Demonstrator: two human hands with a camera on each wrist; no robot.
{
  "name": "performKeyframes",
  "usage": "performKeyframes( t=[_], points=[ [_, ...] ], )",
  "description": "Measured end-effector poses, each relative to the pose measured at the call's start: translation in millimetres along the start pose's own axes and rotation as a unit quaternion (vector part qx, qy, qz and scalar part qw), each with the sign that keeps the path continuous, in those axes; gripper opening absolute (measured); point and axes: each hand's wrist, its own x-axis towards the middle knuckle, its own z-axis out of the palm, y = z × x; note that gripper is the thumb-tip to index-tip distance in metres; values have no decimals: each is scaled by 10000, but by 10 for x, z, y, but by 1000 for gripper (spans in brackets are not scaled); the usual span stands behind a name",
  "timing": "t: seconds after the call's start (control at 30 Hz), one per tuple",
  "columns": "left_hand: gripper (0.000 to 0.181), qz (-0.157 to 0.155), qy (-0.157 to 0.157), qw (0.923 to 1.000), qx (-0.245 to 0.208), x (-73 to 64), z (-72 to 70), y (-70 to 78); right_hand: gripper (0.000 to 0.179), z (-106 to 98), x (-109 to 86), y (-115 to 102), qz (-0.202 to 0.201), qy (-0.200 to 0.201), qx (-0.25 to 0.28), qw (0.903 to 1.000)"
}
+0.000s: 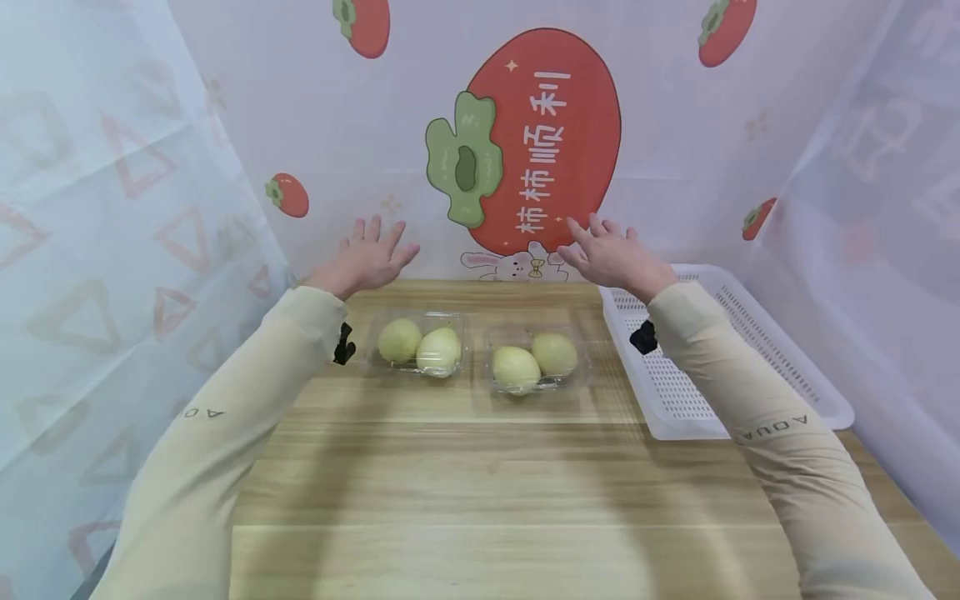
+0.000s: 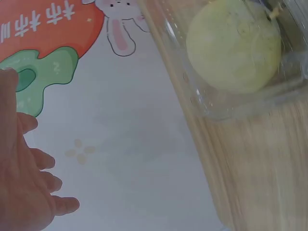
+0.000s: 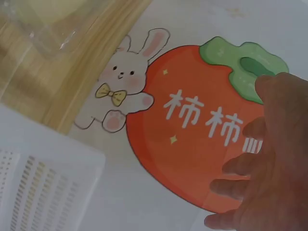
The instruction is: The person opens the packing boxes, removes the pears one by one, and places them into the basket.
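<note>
My left hand [image 1: 367, 258] is raised with its fingers spread, above the far left of the table and holding nothing. On the other side my right hand [image 1: 617, 257] is held up the same way, fingers apart and free of any object. Below and between them sit two clear plastic boxes on the wood. The left box [image 1: 450, 319] has two pale yellow-green pears [image 1: 400, 341] inside, and the right box [image 1: 558, 385] holds two more pears [image 1: 554, 355]. Part of the left box's pear [image 2: 233, 45] shows in the left wrist view.
A white perforated plastic basket [image 1: 772, 354] stands at the right of the wooden table [image 1: 480, 500], partly behind my right forearm. A printed cloth backdrop [image 1: 547, 142] with a large persimmon hangs behind the table, and cloth walls [image 1: 90, 250] rise at both sides.
</note>
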Motion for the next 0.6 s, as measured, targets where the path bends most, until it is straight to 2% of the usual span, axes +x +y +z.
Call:
performKeyframes(
  t=[0.3, 0.43, 0.6],
  points=[
    [81, -72, 223, 9987, -448, -55, 142, -108, 78, -15, -95, -123, -150, 115, 627, 9979],
    [82, 35, 363, 9970, -685, -92, 225, -139, 79, 6, -126, -172, -230, 106, 803, 9964],
    [82, 186, 367, 9937, -1046, -158, 369, -171, 78, 58, -159, -254, -439, 157, 1011, 9938]
  ],
)
